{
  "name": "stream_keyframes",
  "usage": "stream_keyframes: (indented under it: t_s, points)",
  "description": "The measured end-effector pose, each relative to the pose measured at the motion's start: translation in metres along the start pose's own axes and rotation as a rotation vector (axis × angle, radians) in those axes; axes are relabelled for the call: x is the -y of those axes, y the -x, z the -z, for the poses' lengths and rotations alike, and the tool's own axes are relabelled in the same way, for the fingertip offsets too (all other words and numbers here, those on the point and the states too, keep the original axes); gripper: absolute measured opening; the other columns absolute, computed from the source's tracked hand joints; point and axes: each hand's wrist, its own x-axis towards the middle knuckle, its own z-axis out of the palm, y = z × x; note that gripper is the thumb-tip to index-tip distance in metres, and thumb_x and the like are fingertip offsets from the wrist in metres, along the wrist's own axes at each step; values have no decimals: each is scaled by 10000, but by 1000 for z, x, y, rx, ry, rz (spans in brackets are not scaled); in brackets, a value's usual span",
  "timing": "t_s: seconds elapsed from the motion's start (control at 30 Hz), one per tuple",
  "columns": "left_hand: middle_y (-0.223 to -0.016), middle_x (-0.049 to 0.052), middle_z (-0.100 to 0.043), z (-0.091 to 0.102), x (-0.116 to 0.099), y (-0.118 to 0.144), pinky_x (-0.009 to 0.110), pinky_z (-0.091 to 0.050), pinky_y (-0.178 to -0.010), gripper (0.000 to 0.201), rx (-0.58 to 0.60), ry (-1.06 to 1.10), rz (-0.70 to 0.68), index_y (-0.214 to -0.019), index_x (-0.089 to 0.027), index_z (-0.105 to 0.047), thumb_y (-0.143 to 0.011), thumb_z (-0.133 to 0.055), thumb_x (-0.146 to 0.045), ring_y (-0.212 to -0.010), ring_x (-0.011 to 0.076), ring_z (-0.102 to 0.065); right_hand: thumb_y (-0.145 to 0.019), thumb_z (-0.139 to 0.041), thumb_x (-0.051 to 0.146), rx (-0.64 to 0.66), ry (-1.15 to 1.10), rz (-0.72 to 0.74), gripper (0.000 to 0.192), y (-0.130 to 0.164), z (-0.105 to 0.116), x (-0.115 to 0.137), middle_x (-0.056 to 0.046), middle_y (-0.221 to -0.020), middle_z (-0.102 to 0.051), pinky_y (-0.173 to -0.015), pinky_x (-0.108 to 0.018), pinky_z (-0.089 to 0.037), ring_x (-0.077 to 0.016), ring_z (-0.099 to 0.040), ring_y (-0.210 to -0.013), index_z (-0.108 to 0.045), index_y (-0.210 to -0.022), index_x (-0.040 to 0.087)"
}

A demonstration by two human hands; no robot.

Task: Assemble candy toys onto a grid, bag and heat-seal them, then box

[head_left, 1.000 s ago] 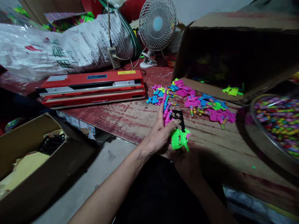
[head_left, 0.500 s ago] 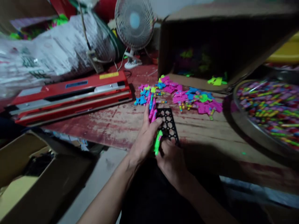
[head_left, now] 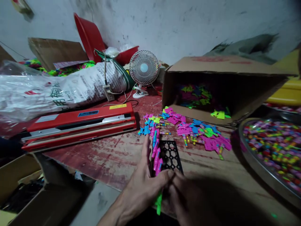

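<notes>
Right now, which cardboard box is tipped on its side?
The big cardboard box right of the fan: its opening faces the table, coloured pieces spilling out. The box at lower left opens upward.

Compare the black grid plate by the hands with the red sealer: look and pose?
The black grid plate is small, perforated with holes and partly under the hands; the red sealer is long, solid, with a metal strip, and untouched. The plate points away from the camera; the sealer lies crosswise. Both rest flat on the table.
</notes>
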Motion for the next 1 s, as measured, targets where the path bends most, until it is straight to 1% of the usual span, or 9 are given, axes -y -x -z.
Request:
stream_keyframes:
  t_s: [0.13,0.23,0.33,0.43,0.53,0.6,0.77,0.9,1.0]
  points:
    - [-1596,55,-159,4,3,-21,407,-185,-1207,990,-71,57,40,-1531,-278,-54,-792,-677,-493,-1467,260,-160,-885,-440,119,-70,163,3,272,-77,13,-43,-45,-997,-698,-862,-301,-516,-183,-653,-935,-655,-1027,209]
    - [-1526,104,-348,17,14,-44,440,-294,-1161,801,-183,142,22,-1520,-271,-164,-869,-518,-574,-1394,273,-353,-852,-445,71,72,246,99,302,-121,-5,-78,-79,-1049,-679,-954,-362,-463,-211,-601,-1022,-678,-1016,173]
    - [-1375,147,-538,31,30,-59,458,-395,-1087,693,-188,138,-27,-1467,-223,-339,-877,-505,-547,-1267,295,-515,-847,-475,74,184,331,119,282,-136,-29,-100,-100,-1058,-668,-955,-387,-446,-231,-562,-1060,-699,-993,166]
    - [-1351,100,-568,36,44,-61,420,-356,-1121,518,-113,-6,-46,-1356,-213,-514,-867,-570,-375,-1296,275,-482,-868,-482,105,197,428,72,302,-131,-30,-105,-101,-1139,-642,-949,-426,-423,-254,-526,-1101,-688,-1067,199]
    - [-1383,77,-542,32,51,-58,402,-333,-1133,470,-48,-177,-77,-1343,-205,-528,-877,-530,-264,-1322,256,-451,-851,-468,77,229,539,23,343,-117,-5,-98,-111,-1145,-634,-948,-437,-394,-267,-517,-1093,-667,-1106,191]
    - [-1369,98,-551,28,49,-57,407,-366,-1105,474,-101,-167,-62,-1342,-183,-521,-884,-522,-302,-1292,265,-483,-850,-445,69,265,587,-56,314,-105,15,-91,-128,-1064,-653,-923,-416,-393,-270,-538,-1042,-673,-1049,151]
    - [-1324,127,-582,23,12,-66,416,-428,-1028,577,-266,-120,-36,-1326,-170,-512,-855,-545,-501,-1216,295,-544,-834,-511,124,222,374,-309,270,-71,34,-75,-65,-901,-670,-735,-284,-414,-199,-595,-827,-620,-1074,183]
    - [-1429,97,-480,18,-18,-83,364,-345,-1096,662,-118,-322,-97,-1399,-183,-430,-822,-600,-458,-1307,263,-446,-816,-545,145,194,270,-389,168,-56,25,-69,-46,-809,-647,-652,-258,-387,-177,-581,-738,-613,-966,178]
    - [-1260,104,-583,11,-21,-92,350,-450,-952,645,-3,-369,-77,-1419,-159,-371,-838,-559,-368,-1114,246,-569,-838,-549,214,131,249,-402,91,-47,18,-63,-29,-733,-633,-582,-261,-351,-167,-550,-647,-624,-885,192]
